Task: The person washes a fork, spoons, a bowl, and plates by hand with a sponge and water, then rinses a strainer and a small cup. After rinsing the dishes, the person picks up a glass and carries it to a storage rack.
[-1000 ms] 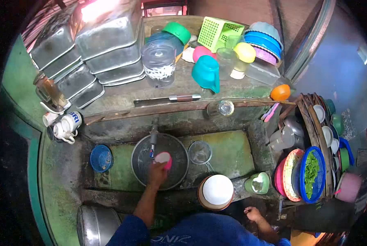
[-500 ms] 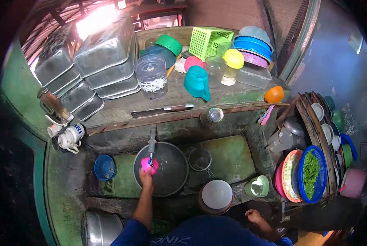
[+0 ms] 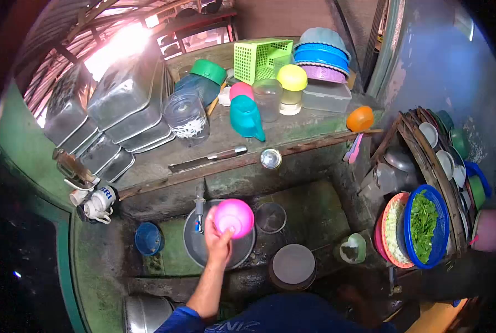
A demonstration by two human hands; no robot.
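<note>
Around the dark round pan room is tight: the tap stands at its far rim, a glass bowl just right, a blue strainer left. Beyond that bowl, the green sink floor lies bare.

A rustic dishwashing corner: sunken sink, stacked metal trays (plastic bowls too).

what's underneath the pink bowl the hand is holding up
Under the pink bowl, held by the left hand, sits a dark round pan below the tap. The bowl covers part of the pan.
</note>
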